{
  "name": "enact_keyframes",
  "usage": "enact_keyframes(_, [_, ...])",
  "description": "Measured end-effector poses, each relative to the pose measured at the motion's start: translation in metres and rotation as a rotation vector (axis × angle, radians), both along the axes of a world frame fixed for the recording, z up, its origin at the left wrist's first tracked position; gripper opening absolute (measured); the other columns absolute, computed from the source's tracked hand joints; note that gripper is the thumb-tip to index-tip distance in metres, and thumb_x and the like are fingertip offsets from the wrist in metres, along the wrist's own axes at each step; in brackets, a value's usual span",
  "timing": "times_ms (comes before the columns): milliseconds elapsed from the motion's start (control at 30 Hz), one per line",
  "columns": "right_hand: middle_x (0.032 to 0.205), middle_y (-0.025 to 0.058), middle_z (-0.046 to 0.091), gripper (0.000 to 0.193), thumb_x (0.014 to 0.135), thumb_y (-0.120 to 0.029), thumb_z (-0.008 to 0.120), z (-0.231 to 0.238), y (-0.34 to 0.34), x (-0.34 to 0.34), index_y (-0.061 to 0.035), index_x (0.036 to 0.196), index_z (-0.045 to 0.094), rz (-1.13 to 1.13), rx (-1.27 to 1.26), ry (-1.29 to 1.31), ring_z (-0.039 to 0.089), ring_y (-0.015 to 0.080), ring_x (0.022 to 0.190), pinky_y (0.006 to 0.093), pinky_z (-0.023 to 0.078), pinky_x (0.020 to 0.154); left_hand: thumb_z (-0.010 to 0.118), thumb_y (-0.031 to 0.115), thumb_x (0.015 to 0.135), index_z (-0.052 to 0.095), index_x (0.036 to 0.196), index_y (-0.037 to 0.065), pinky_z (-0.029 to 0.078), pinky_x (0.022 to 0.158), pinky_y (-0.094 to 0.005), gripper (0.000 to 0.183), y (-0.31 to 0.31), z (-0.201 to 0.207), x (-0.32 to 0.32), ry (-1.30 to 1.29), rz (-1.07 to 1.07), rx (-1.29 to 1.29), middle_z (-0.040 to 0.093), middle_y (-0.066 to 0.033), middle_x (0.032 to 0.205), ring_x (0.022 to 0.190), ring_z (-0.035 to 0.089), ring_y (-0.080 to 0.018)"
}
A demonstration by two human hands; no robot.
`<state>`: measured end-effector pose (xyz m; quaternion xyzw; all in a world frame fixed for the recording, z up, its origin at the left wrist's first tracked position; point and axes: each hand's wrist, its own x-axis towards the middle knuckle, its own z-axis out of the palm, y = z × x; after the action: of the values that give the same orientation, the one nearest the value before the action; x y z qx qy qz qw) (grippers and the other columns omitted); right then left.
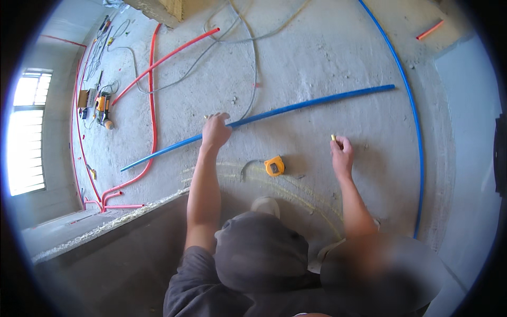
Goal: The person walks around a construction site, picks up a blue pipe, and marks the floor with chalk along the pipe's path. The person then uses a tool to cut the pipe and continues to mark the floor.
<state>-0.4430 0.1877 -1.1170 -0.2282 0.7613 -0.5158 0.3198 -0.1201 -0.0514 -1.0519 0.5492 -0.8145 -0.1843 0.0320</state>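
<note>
A long straight blue pipe (311, 102) runs slantwise across the concrete floor in front of me. My left hand (216, 131) is closed over the pipe left of its middle, covering a short stretch of it; the grip under the fingers is partly hidden. A tiny yellowish bit (206, 117) shows at that hand's far side, too small to name. Farther right and nearer, my right hand (342, 150) pinches a short yellow chalk-like stub (333, 138), apart from the pipe. Between my arms a yellow-orange tape measure (274, 166) lies on the floor.
Red pipes (153, 95) and a thin grey cable (253, 58) cross the floor at left. A curved blue pipe (417, 132) runs along the right. An orange-and-black power tool (103, 108) stands far left. A low wall edge (116, 219) is near left; yellow marks (301, 198) streak the floor.
</note>
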Motion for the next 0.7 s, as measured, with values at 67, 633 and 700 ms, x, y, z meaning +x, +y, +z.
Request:
enact_keyframes(67, [0.080,0.0010,0.058,0.019,0.088,-0.014,0.062,0.008,0.006,0.006,0.0001,0.101,0.061,-0.021,0.007,-0.018,0.052,0.0085,0.066,0.0264,0.044,0.060,0.058,0.005,0.073,0.066,0.104,0.006,0.046,0.093,-0.0427,0.032,-0.001,0.002,0.006,-0.105,0.004,0.014,0.064,-0.0159,0.111,0.111,0.056,-0.0352])
enact_keyframes(633, [0.085,0.0025,0.061,0.023,0.089,-0.020,0.064,-0.010,0.036,-0.001,-0.0017,0.102,0.063,-0.079,0.037,0.218,0.055,0.0114,0.074,0.0282,0.046,0.066,0.066,0.014,0.071,0.071,0.089,0.004,0.057,0.072,-0.0436,0.021,-0.072,-0.007,0.121,-0.833,-0.288,0.269,0.070,-0.0190,0.096,0.089,0.069,-0.0344])
enact_keyframes(700, [0.084,0.0041,0.062,0.023,0.088,-0.020,0.065,-0.008,0.031,0.002,-0.0015,0.101,0.063,-0.090,-0.006,0.153,0.055,0.0124,0.074,0.0300,0.047,0.068,0.070,0.016,0.068,0.070,0.086,0.003,0.055,0.075,-0.0438,0.022,-0.072,-0.020,0.147,-0.806,-0.408,0.202,0.069,-0.0184,0.089,0.085,0.068,-0.0353])
